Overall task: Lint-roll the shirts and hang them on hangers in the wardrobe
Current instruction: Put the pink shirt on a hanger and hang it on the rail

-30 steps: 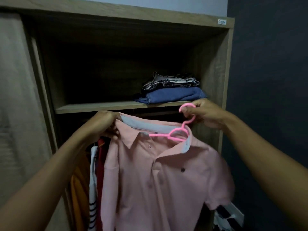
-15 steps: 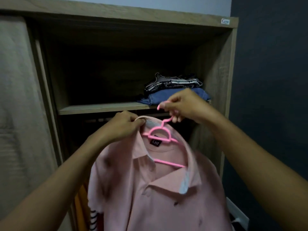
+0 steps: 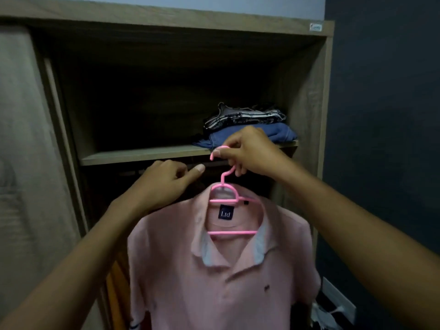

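Note:
A pink polo shirt with a pale collar and a dark neck label hangs on a pink plastic hanger, front facing me, before the open wooden wardrobe. My right hand pinches the hanger's hook just below the shelf edge and carries the shirt. My left hand is off the cloth, to the left of the hook, fingers loosely curled and thumb stretched toward the dark rail under the shelf. The rail is dim and partly hidden behind both hands.
A shelf carries folded clothes, a blue one under a patterned one. Orange and striped garments hang low at the left behind the shirt. A sliding door closes the left side. A dark wall stands to the right.
The shirt has turned to face me squarely and hangs lower and straighter. My left hand let go of the collar and rose toward the rail; my right hand stays on the hook.

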{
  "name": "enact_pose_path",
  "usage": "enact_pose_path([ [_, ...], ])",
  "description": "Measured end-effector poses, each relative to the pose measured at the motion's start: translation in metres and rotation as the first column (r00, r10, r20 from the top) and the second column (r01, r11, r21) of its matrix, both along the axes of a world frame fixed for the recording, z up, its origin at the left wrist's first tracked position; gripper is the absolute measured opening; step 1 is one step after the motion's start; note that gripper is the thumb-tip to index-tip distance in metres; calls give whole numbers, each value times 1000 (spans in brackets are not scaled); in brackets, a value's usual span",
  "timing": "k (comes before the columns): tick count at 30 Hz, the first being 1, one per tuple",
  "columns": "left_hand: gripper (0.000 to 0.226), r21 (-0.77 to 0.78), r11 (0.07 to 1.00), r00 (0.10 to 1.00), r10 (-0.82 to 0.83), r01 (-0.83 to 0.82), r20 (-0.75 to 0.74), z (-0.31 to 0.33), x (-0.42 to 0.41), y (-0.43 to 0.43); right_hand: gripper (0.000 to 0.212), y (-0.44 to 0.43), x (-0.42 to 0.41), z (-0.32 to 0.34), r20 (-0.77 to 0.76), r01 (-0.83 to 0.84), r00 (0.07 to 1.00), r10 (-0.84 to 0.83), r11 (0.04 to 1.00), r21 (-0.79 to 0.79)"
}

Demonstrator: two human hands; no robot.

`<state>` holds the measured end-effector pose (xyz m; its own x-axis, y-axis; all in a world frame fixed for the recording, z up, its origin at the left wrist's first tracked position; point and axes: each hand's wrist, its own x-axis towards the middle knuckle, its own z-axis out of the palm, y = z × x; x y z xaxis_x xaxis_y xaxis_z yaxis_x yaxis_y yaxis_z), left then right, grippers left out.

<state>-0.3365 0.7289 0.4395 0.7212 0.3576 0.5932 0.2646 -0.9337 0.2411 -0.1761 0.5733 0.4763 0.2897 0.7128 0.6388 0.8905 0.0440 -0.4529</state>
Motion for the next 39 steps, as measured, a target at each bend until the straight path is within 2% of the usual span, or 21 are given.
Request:
enact_pose_path([
  [3,70,30,994,992,-98,101,-72,-21,6,7,17,-10,7,9,-17,6,1000,-2,983,185],
  [6,73,-40,987,982,-157,154,-109,-40,18,10,18,-17,15,8,-19,-14,1000,17,989,148],
  [8,69,-123,969,972,-223,213,-76,-53,22,17,19,-20,26,-8,-29,16,999,-14,998,61],
  [10,67,-198,959,975,-217,204,-49,-61,20,26,28,-27,45,-27,40,78,996,-74,989,-126],
  [12,65,-303,935,981,-196,185,-5,-67,17,38,37,-35,63,-50,108,145,988,-112,911,-386],
  [13,65,-355,918,982,-189,179,4,-70,16,43,37,-38,68,-60,95,141,989,-109,877,-460],
  [16,79,-433,879,973,-231,197,-27,-74,22,47,30,-42,78,-74,39,104,995,-97,876,-470],
  [18,81,-414,890,972,-232,191,-50,-76,30,44,23,-45,77,-73,15,66,998,-67,873,-483],
  [21,72,-348,927,986,-164,140,-40,-79,44,42,22,-48,79,-72,-38,20,998,-43,881,-473],
  [24,50,-296,948,993,-120,114,-4,-90,61,43,28,-48,85,-76,18,68,998,-67,890,-451],
  [27,29,-230,966,991,-131,120,-32,-108,80,49,29,-48,90,-79,86,119,992,-88,868,-482],
  [30,20,-210,968,985,-155,135,-82,-118,99,54,33,-49,98,-83,125,172,984,-126,847,-503],
  [35,45,-202,973,958,-161,113,-238,-127,142,58,33,-52,112,-92,130,214,977,-171,791,-574],
  [39,53,-142,987,918,-120,71,-378,-138,180,62,34,-50,128,-107,88,214,975,-203,757,-617],
])
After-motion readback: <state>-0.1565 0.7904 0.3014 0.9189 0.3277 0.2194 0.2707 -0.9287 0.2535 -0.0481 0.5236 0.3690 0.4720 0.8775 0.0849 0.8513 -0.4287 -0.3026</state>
